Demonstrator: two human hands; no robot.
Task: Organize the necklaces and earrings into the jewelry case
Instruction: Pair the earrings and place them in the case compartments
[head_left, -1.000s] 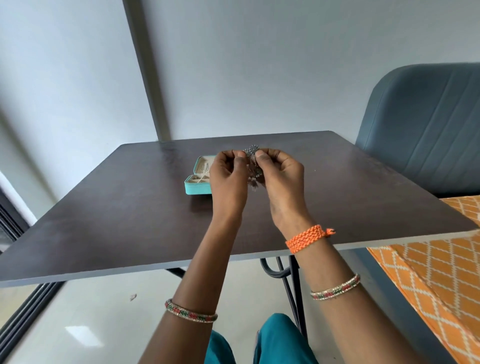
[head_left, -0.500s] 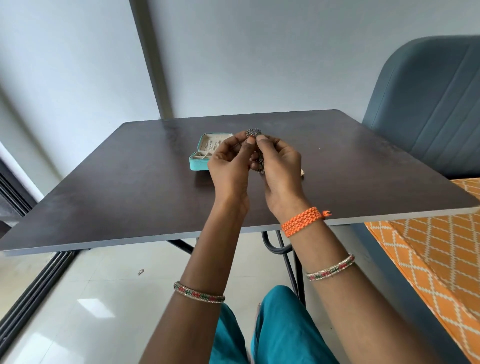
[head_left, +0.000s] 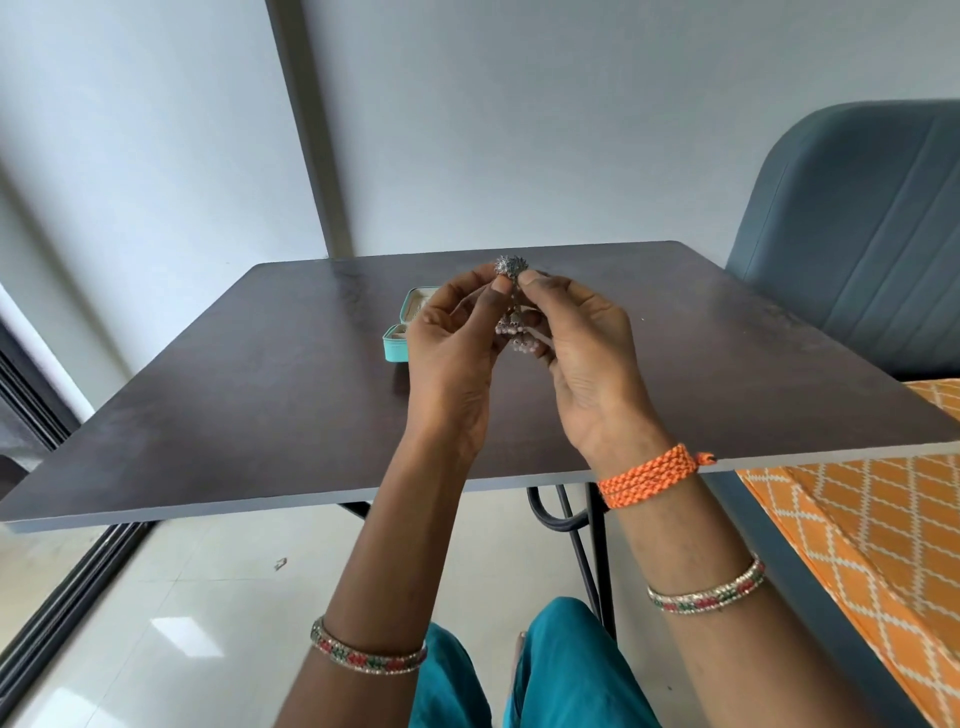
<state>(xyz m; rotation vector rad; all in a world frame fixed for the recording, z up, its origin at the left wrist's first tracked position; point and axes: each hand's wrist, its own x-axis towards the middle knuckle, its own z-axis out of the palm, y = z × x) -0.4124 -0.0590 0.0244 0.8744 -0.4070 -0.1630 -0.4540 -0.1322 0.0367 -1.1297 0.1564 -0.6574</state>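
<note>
A silver earring (head_left: 511, 266) with a round spiky top and hanging pale pink beads is pinched between both hands, raised above the dark table (head_left: 260, 405). My left hand (head_left: 457, 353) grips it from the left with thumb and fingers. My right hand (head_left: 587, 353) grips it from the right. Behind my left hand lies the open teal jewelry case (head_left: 397, 340), mostly hidden, with a cream lining showing. No necklace is visible.
A blue-grey padded chair (head_left: 857, 234) stands at the table's right. An orange patterned cloth (head_left: 857, 545) lies at lower right. A dark window frame (head_left: 47, 597) runs along the left by the tiled floor. Metal table legs (head_left: 587, 525) show under the near edge.
The view has tilted, so hands and case sit at a different height in frame. Both hands keep hold of the earring and have turned palms more toward me, showing the hanging beads.
</note>
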